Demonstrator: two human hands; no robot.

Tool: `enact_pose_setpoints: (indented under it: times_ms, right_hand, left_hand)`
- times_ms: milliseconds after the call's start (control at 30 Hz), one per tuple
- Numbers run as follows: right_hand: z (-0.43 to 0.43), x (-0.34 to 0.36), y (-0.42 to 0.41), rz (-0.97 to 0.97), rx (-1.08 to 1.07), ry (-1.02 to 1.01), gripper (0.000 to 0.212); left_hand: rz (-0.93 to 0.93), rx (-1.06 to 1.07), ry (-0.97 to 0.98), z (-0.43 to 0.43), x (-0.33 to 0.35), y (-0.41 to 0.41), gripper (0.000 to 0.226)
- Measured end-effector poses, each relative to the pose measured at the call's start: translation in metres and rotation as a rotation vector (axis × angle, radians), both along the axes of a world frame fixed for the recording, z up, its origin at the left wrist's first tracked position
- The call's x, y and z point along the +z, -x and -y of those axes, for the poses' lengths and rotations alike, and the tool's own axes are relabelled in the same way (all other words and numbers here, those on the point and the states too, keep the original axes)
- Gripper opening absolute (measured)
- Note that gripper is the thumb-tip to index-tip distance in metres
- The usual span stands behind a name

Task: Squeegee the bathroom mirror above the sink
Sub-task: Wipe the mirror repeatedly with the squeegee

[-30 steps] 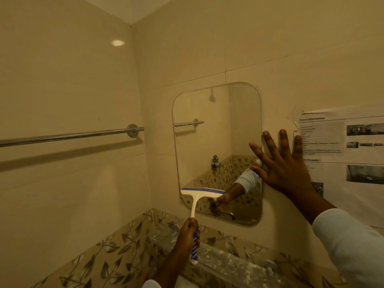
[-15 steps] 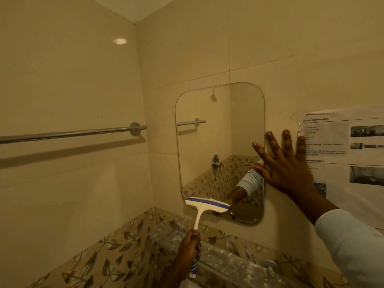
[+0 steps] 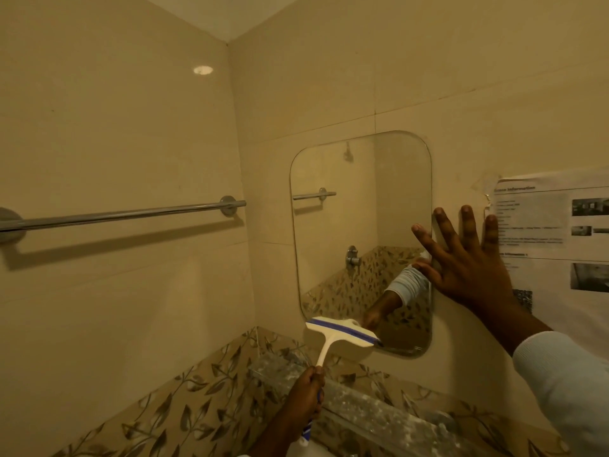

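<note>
Fingers of the left hand are wrapped fully closed round the squeegee handle, low on the white-and-blue grip. Right hand lies flat and spread, empty, palm on the wall, thumb and forefinger overlapping the mirror's right edge.

Mirror: rounded rectangle on the tiled wall, long axis vertical.

Towel rail: on the adjoining wall, well apart from the work.

Paper notice: beside the right hand, touching its outer fingers.

Glass shelf: below the mirror's bottom edge.

Squeegee blade: at the mirror's bottom-left corner, long axis roughly horizontal, tilted down to the right; handle runs down and left to the fist.

Judgement: this stroke is at its bottom end. Unwiped glass, if any, lies up and right of the blade; left hand is the nearer and carries the tool.
</note>
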State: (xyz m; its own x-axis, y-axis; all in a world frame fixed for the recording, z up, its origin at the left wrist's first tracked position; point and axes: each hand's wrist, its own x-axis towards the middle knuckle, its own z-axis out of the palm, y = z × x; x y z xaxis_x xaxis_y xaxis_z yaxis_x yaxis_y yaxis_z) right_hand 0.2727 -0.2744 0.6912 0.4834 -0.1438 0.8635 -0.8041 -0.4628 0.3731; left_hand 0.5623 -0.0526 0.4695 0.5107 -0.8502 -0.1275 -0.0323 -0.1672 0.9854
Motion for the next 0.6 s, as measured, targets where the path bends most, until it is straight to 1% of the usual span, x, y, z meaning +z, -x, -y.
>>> enact_pose_setpoints:
  times_ms: [100, 167, 267, 333, 400, 467, 533, 600]
  right_hand:
    - [-0.003, 0.001, 0.001, 0.002, 0.009, -0.007, 0.090]
    - [-0.006, 0.001, 0.002, -0.002, 0.003, -0.009, 0.090]
    - [-0.007, 0.002, 0.003, -0.005, -0.005, -0.004, 0.089]
    - [-0.006, 0.001, 0.003, -0.002, -0.007, 0.002, 0.089]
    - [-0.006, 0.001, 0.003, -0.007, -0.016, 0.004, 0.088]
    - [-0.007, 0.002, 0.004, -0.012, -0.020, -0.001, 0.088]
    - [-0.007, 0.002, 0.004, -0.014, -0.015, -0.002, 0.088]
    - [-0.007, 0.002, 0.004, -0.011, -0.006, 0.000, 0.088]
  left_hand:
    - [0.040, -0.005, -0.047, -0.006, -0.001, -0.006, 0.028]
    - [0.056, 0.014, -0.043, -0.010, -0.003, -0.014, 0.033]
    - [0.065, 0.102, 0.037, -0.016, 0.004, -0.030, 0.035]
    - [0.083, 0.187, 0.154, -0.019, 0.026, -0.040, 0.032]
    - [0.107, 0.258, 0.313, -0.020, 0.067, -0.044, 0.033]
    - [0.086, 0.299, 0.452, -0.015, 0.123, -0.043, 0.036]
    - [0.036, 0.313, 0.544, -0.005, 0.184, -0.043, 0.039]
    - [0.043, 0.302, 0.601, 0.006, 0.241, -0.044, 0.041]
